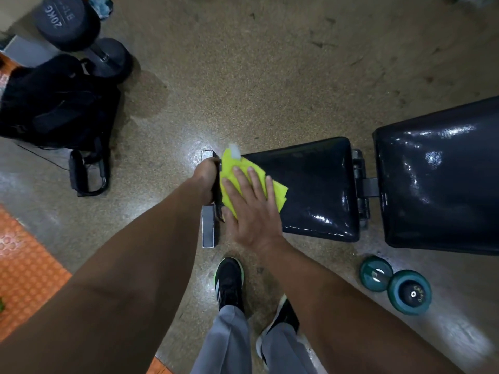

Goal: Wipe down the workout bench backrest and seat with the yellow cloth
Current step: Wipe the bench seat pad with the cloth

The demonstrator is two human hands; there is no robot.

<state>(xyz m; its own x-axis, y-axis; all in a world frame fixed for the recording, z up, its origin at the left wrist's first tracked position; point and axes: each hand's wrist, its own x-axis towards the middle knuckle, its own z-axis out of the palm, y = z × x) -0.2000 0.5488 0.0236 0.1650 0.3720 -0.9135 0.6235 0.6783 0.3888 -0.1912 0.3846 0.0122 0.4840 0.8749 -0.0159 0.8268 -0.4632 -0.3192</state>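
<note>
The black glossy bench seat lies in the middle, with the backrest to its right across a metal hinge gap. The yellow cloth is spread over the seat's left end. My right hand lies flat on the cloth with its fingers apart, pressing it onto the seat. My left hand is curled around the seat's left end edge, just beside the cloth. A small white patch shows at the cloth's top corner.
The bench's metal foot bar lies on the floor under my hands. A black bag and a 20 kg dumbbell are at upper left. A teal dumbbell lies at lower right. My shoes stand below the seat.
</note>
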